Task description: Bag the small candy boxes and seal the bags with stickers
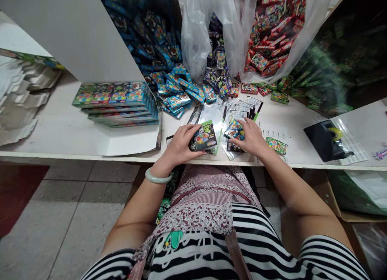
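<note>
At the desk [66,137], the left hand [182,143] pinched one black packet [205,136].
The right hand [252,138] pinched at least one blue box [232,129].

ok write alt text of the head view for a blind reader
A person's left hand holds a flat black printed packet and their right hand at least one small blue printed box over a white tabletop. Beyond lie heaps of small blue, purple, red and green boxes, with stacked colourful printed cartons at left.

White worktop [63,127] — white carton [131,142] at left, loose blue packets [177,100], red packets [249,88], clear sleeves [211,113], green packets [276,145] at right
</note>
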Action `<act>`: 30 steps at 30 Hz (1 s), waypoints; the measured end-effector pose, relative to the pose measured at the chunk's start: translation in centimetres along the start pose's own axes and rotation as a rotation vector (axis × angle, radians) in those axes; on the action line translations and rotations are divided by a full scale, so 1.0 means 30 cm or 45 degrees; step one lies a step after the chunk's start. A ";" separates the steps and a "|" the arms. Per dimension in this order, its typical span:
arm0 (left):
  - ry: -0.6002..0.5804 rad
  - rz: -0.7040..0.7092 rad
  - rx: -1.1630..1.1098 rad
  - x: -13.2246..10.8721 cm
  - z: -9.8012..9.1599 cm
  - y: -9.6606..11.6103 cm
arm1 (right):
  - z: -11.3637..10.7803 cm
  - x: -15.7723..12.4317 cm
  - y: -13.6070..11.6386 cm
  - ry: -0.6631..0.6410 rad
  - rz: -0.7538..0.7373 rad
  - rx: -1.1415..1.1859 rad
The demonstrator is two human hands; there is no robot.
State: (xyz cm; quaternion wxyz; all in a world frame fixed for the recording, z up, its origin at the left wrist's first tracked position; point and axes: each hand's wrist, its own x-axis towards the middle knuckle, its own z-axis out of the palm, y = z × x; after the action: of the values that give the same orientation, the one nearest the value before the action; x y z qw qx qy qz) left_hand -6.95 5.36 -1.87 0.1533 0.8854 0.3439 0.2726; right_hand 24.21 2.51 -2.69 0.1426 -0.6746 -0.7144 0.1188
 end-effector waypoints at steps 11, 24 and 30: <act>-0.066 0.107 -0.026 0.002 0.009 0.013 | -0.216 -0.055 -0.049 0.015 -0.628 0.414; -0.120 0.274 -0.042 0.008 0.025 0.041 | -0.308 -0.050 -0.108 -0.392 -0.819 0.097; -0.230 0.190 -0.088 0.031 0.022 0.046 | -0.319 -0.017 -0.106 -0.405 -0.810 0.090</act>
State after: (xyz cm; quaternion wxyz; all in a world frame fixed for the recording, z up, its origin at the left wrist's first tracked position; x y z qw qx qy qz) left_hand -5.26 4.94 -1.42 0.1934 0.9237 0.2523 0.2140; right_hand 24.78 1.60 7.35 0.0829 -0.3860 -0.8975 0.1966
